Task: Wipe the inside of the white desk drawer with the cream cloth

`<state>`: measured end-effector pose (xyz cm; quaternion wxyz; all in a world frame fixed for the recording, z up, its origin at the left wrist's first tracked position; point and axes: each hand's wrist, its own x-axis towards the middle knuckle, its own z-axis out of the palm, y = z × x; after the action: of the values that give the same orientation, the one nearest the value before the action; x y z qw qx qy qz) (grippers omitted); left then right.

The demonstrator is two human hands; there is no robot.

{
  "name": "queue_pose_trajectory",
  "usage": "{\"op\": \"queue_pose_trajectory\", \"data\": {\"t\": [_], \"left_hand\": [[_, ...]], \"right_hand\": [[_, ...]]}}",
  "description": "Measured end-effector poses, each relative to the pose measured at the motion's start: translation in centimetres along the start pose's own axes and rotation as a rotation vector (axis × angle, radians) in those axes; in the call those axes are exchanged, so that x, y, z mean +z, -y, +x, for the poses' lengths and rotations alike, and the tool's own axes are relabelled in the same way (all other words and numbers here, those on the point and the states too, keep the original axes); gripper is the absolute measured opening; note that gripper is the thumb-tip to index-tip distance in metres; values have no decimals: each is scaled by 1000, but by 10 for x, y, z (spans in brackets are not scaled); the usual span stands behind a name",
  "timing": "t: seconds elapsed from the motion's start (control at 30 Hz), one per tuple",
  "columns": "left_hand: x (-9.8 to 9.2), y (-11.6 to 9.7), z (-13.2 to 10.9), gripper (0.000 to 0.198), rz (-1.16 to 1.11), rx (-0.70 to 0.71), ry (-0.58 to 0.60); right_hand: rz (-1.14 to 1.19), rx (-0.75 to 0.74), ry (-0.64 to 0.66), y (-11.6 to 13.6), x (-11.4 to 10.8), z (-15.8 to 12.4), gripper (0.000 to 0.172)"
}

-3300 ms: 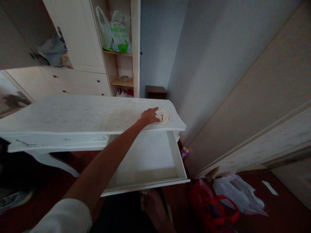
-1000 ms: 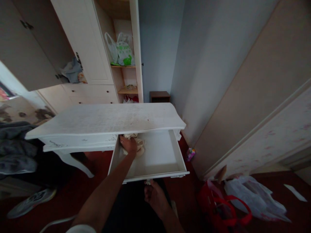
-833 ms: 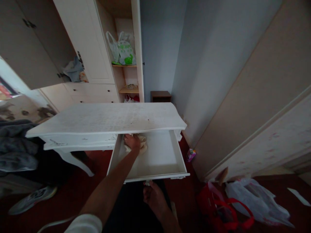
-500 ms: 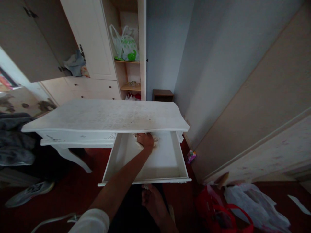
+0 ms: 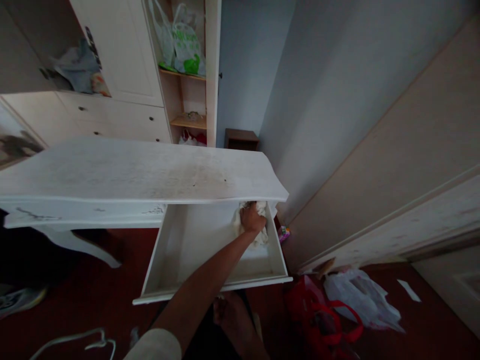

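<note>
My left hand [image 5: 253,218], at the end of an arm with a white sleeve, reaches into the back right corner of an open drawer [image 5: 187,250]. Its fingers are pressed around a crumpled whitish cloth [image 5: 260,236], which lies against the drawer floor. The drawer belongs to a white desk [image 5: 150,167] with dark smudges on its top. Below the drawer front, in shadow near my lap, my right hand [image 5: 230,315] is curled with the palm turned up. What it holds, if anything, I cannot make out.
A red bag [image 5: 305,310] and a white plastic bag [image 5: 362,297] lie on the floor at right. A small pink box [image 5: 284,233] stands beside the desk. Behind the desk are a white wardrobe [image 5: 127,55] and a brown box-like piece [image 5: 242,135]. A white hanger [image 5: 99,337] is at lower left.
My left hand has slid the cloth from the back middle of the drawer to its right side. The view has shifted, and my right hand stays below the drawer.
</note>
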<state>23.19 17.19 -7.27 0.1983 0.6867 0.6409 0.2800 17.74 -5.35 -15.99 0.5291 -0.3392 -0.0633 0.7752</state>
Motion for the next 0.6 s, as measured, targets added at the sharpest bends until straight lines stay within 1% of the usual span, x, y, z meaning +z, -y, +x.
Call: {"op": "queue_pose_trajectory", "data": {"t": [0.07, 0.17, 0.23, 0.3, 0.4, 0.47, 0.5, 0.6], "left_hand": [[-7, 6, 2, 53, 24, 39, 51], [-20, 14, 4, 46, 9, 41, 218], [-28, 18, 4, 47, -44, 42, 322], [-34, 21, 2, 50, -106, 64, 386], [-36, 23, -3, 47, -198, 75, 462], [-36, 24, -6, 45, -274, 52, 490], [-35, 23, -7, 46, -315, 34, 484], [-33, 18, -7, 47, -450, -31, 392]], "right_hand": [[3, -12, -12, -2, 1, 1, 34], [16, -10, -66, -5, 1, 3, 39], [13, -18, -90, -7, 1, 4, 41], [11, -30, -99, -7, 0, 4, 41], [6, -37, -104, -8, -2, 2, 39], [12, -46, -115, -9, -2, 2, 39], [19, -52, -120, -10, -2, 2, 39], [34, -56, -109, -12, -2, 2, 40]]}}
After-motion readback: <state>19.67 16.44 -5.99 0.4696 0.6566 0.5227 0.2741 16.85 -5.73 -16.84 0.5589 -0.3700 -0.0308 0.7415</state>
